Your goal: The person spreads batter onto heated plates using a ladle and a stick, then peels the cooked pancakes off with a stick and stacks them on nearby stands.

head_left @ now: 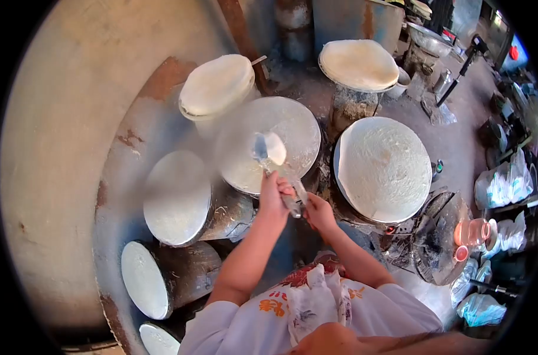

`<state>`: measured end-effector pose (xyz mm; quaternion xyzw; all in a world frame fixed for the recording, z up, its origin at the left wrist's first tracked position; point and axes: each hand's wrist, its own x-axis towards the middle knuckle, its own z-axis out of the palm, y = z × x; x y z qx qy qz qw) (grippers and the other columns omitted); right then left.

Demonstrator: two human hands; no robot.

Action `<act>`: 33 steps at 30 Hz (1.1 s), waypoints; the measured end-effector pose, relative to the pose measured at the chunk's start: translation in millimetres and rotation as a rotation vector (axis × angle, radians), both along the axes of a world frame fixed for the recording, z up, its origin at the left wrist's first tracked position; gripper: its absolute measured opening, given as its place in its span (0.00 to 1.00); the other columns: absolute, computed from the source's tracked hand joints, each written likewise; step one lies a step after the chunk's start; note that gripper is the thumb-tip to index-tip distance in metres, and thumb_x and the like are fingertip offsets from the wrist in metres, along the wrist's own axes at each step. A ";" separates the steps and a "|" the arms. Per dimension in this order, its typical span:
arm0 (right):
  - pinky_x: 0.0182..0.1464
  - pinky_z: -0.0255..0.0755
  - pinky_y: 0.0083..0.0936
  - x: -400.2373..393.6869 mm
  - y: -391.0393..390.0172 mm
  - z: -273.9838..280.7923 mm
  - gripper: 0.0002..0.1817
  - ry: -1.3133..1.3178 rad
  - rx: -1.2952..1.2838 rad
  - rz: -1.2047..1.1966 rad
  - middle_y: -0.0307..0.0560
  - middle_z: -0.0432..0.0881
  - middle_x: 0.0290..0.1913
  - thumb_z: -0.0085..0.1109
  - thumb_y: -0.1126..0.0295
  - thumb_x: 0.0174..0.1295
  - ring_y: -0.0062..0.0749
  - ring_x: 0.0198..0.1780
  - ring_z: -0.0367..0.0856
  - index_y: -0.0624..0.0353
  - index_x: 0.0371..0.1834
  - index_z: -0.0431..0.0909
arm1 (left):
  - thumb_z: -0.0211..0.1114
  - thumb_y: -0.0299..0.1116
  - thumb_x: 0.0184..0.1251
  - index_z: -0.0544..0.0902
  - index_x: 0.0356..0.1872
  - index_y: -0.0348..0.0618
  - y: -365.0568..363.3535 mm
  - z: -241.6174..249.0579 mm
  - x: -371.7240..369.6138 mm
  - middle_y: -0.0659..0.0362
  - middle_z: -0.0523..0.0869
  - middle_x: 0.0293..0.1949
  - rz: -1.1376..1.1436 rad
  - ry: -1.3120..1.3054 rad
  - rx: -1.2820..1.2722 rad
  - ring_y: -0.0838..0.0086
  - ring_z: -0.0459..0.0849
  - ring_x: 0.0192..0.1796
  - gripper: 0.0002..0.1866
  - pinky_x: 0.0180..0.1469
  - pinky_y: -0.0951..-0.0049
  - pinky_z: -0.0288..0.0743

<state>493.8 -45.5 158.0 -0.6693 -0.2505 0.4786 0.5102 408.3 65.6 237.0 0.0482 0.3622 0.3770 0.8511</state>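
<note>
A round griddle (301, 121) lies in front of me, with a small pool of white batter (275, 147) near its middle. My left hand (275, 192) is closed around a scraper (261, 148) whose bluish flat blade overlaps the batter in this view. The grey end of its handle sticks out below the fist. Close beside it, my right hand (320, 213) grips a flat, thin strip-like tool (301, 190), which points up towards the griddle. On the griddle to the right, a large pale sheet of thin pancake (384, 168) covers nearly the whole surface.
Several more drum-mounted griddles (177, 198) curve along the left. Stacks of round pancakes stand at the back left (217, 86) and back right (359, 64). A metal bowl (428, 40), a pink plastic jug (473, 232) and plastic bags (505, 183) are to the right.
</note>
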 end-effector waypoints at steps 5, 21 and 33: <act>0.32 0.73 0.33 26.4 16.1 1.5 0.14 -0.943 0.366 0.032 0.55 0.77 0.24 0.55 0.70 0.61 0.40 0.25 0.79 0.55 0.50 0.79 | 0.50 0.33 0.71 0.67 0.22 0.48 -15.5 -14.5 -11.2 0.68 0.63 0.16 0.123 -0.934 -0.337 0.84 0.64 0.14 0.14 0.16 0.83 0.64; 0.30 0.68 0.20 -18.6 -30.8 -22.8 0.18 -0.363 0.418 0.696 0.41 0.79 0.32 0.60 0.78 0.55 0.21 0.29 0.74 0.63 0.50 0.77 | 0.51 0.44 0.73 0.62 0.15 0.46 -319.1 96.1 -251.8 0.67 0.62 0.09 0.619 -1.093 0.395 0.85 0.64 0.08 0.25 0.08 0.84 0.67; 0.22 0.76 0.25 -593.2 -308.1 -20.8 0.21 0.205 0.286 1.687 0.49 0.75 0.45 0.50 0.82 0.58 0.30 0.23 0.80 0.65 0.56 0.73 | 0.55 0.47 0.71 0.63 0.17 0.49 -590.4 -19.4 -657.4 0.69 0.61 0.14 1.377 -0.534 0.294 0.82 0.63 0.15 0.23 0.19 0.80 0.62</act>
